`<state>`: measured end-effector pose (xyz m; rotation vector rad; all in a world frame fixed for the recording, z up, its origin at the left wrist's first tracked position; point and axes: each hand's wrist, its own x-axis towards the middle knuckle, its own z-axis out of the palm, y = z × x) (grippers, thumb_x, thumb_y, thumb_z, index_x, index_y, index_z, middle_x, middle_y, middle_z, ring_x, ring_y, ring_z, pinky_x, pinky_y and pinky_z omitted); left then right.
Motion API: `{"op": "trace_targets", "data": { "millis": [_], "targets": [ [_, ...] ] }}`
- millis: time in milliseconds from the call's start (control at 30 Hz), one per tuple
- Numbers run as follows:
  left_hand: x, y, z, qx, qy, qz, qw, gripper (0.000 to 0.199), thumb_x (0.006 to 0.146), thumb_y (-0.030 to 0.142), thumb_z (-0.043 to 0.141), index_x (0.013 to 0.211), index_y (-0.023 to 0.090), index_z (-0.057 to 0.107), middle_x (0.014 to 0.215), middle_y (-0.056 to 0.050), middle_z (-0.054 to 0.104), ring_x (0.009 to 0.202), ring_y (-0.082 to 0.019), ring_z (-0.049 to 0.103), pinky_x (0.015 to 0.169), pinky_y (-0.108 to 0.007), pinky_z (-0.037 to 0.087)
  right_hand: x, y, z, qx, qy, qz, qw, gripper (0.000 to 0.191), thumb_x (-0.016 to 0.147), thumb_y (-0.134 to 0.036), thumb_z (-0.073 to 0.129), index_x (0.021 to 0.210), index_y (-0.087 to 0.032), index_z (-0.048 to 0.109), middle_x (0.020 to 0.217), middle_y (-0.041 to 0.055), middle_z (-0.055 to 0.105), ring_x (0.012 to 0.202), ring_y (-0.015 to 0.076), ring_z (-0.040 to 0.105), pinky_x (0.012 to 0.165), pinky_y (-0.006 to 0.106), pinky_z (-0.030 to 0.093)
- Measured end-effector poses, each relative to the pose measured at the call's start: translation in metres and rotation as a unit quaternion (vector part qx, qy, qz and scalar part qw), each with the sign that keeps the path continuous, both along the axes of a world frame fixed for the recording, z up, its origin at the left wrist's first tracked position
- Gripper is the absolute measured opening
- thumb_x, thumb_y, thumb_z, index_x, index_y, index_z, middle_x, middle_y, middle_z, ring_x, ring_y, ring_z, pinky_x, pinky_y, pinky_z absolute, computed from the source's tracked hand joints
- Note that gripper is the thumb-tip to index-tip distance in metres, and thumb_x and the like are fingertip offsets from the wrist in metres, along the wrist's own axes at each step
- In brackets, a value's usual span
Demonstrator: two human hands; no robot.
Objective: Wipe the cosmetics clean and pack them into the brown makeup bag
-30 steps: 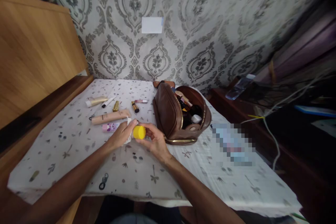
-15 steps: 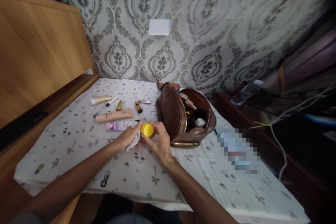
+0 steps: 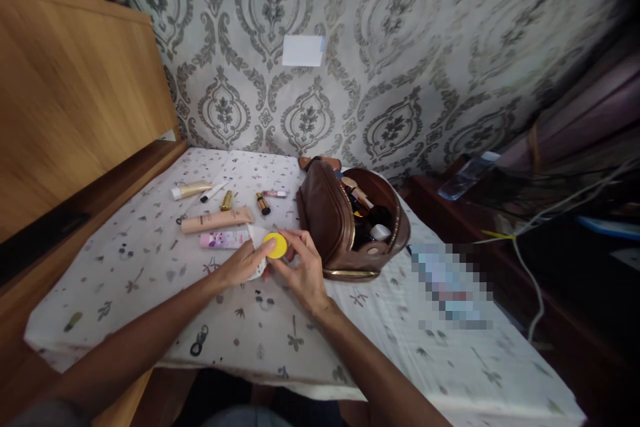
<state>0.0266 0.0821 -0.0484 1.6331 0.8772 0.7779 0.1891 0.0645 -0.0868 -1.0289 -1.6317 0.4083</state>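
Right hand [image 3: 306,275] grips yellow container [image 3: 276,245], left hand [image 3: 241,265] holding white cloth [image 3: 257,234]

Muted, diffuse light covers the desk [image 3: 240,347], leaving only faint, soft shadows. Beyond its right edge, the surroundings sink into near-black. Wide-angle distortion stretches its front corners, the wallpaper [image 3: 345,97] smears towards the upper right, and coarse pixel blocks mask an item [image 3: 453,285] near the desk's right edge.
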Motion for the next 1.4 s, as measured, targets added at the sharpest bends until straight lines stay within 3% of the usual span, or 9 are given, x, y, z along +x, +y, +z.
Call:
{"op": "trace_targets", "data": {
  "millis": [200, 300, 433, 633, 833, 967, 1100, 1200, 1400],
  "targets": [
    [-0.001, 0.003, -0.01, 0.073, 0.07, 0.093, 0.99, 0.056, 0.096, 0.061, 0.035, 0.065, 0.019, 0.058, 0.047, 0.0, 0.054, 0.049, -0.016, 0.054, 0.056, -0.027, 0.047, 0.001, -0.001, 0.0, -0.029, -0.041, -0.007, 0.999, 0.039, 0.083, -0.033, 0.073, 0.12, -0.021, 0.066, 0.099, 0.0052, 0.069, 0.067, 0.0148, 0.057, 0.065, 0.028, 0.051],
    [-0.001, 0.004, -0.017, 0.211, 0.102, 0.106, 0.966, 0.047, 0.097, 0.053, 0.039, 0.097, 0.017, 0.069, 0.083, -0.007, 0.072, 0.084, -0.022, 0.068, 0.084, -0.034, 0.054, -0.001, -0.002, 0.0, -0.036, -0.077, -0.03, 0.996, 0.035, 0.081, -0.03, 0.071, 0.115, -0.02, 0.068, 0.097, 0.0062, 0.069, 0.077, 0.0182, 0.062, 0.07, 0.029, 0.052],
    [-0.002, 0.001, -0.027, 0.324, 0.216, 0.08, 0.918, 0.052, 0.098, 0.042, 0.044, 0.144, 0.019, 0.046, 0.128, -0.013, 0.063, 0.109, -0.026, 0.065, 0.093, -0.04, 0.053, -0.002, -0.004, 0.002, -0.055, -0.116, -0.041, 0.991, 0.033, 0.078, -0.025, 0.07, 0.11, -0.018, 0.069, 0.095, 0.0066, 0.069, 0.081, 0.0205, 0.065, 0.074, 0.03, 0.052],
    [-0.002, -0.001, -0.034, 0.352, 0.296, 0.09, 0.884, 0.057, 0.089, 0.016, 0.05, 0.145, 0.02, 0.042, 0.123, -0.011, 0.064, 0.11, -0.027, 0.064, 0.089, -0.043, 0.056, -0.002, -0.005, 0.004, -0.098, -0.123, -0.051, 0.986, 0.034, 0.072, -0.021, 0.071, 0.107, -0.019, 0.069, 0.099, 0.0071, 0.071, 0.088, 0.0227, 0.066, 0.079, 0.032, 0.052],
    [-0.004, -0.004, -0.026, 0.394, 0.239, 0.074, 0.884, 0.065, 0.08, 0.01, 0.052, 0.144, 0.02, 0.045, 0.132, -0.012, 0.061, 0.122, -0.028, 0.056, 0.099, -0.046, 0.052, -0.003, -0.004, 0.004, -0.104, -0.073, 0.003, 0.992, 0.035, 0.07, -0.029, 0.075, 0.103, -0.018, 0.067, 0.093, 0.0059, 0.072, 0.079, 0.0204, 0.065, 0.073, 0.03, 0.052],
    [-0.004, -0.005, -0.019, 0.33, 0.147, 0.084, 0.929, 0.039, 0.094, 0.029, 0.044, 0.127, 0.018, 0.063, 0.128, -0.012, 0.066, 0.12, -0.026, 0.06, 0.105, -0.043, 0.048, -0.003, -0.005, 0.008, -0.081, -0.044, 0.087, 0.992, 0.033, 0.076, -0.03, 0.073, 0.106, -0.018, 0.067, 0.101, 0.0072, 0.072, 0.091, 0.0214, 0.067, 0.083, 0.032, 0.052],
    [0.001, -0.006, -0.009, 0.131, 0.038, 0.147, 0.98, 0.058, 0.098, 0.054, 0.031, 0.109, 0.015, 0.071, 0.115, -0.013, 0.073, 0.114, -0.025, 0.065, 0.106, -0.036, 0.047, -0.001, -0.007, 0.014, -0.06, -0.006, 0.133, 0.989, 0.041, 0.077, -0.039, 0.079, 0.112, -0.021, 0.067, 0.108, 0.0072, 0.07, 0.102, 0.0221, 0.065, 0.09, 0.034, 0.051],
    [0.005, -0.01, -0.003, 0.015, 0.017, 0.202, 0.979, 0.07, 0.092, 0.069, 0.033, 0.105, 0.013, 0.073, 0.105, -0.013, 0.076, 0.109, -0.028, 0.068, 0.099, -0.036, 0.052, -0.001, -0.009, 0.016, -0.056, 0.045, 0.144, 0.987, 0.047, 0.075, -0.044, 0.082, 0.114, -0.022, 0.066, 0.113, 0.0082, 0.066, 0.106, 0.0216, 0.062, 0.083, 0.031, 0.053],
    [0.013, -0.015, -0.011, 0.025, -0.014, 0.22, 0.975, 0.064, 0.093, 0.067, 0.032, 0.101, 0.02, 0.074, 0.095, -0.007, 0.077, 0.105, -0.025, 0.069, 0.095, -0.034, 0.055, -0.003, -0.012, 0.017, -0.112, 0.172, 0.146, 0.968, 0.048, 0.071, -0.045, 0.084, 0.108, -0.024, 0.063, 0.109, 0.0046, 0.059, 0.093, 0.0171, 0.063, 0.075, 0.027, 0.055]
  ]
}}
